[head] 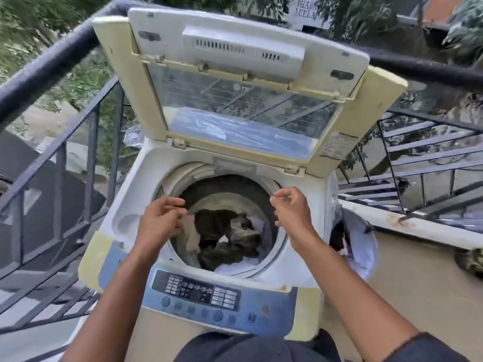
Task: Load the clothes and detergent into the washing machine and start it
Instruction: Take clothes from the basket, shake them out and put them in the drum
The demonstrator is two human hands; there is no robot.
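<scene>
A cream top-loading washing machine (125, 223) stands in front of me with its lid (248, 82) raised upright. Dark, patterned and white clothes (230, 236) lie piled in the drum. My left hand (162, 218) hovers over the drum's left rim, fingers loosely curled, just above a pale cloth; nothing shows in its grip. My right hand (290, 207) hangs over the right rim, fingers also loosely curled and holding nothing. The blue control panel (203, 293) runs along the machine's front edge, below my forearms. No detergent is in view.
A white laundry basket (366, 257) with dark and white clothes stands right of the machine. A dark metal railing (52, 64) runs along the left and behind. Metal stairs (423, 152) descend at the right beyond a low ledge (392, 223).
</scene>
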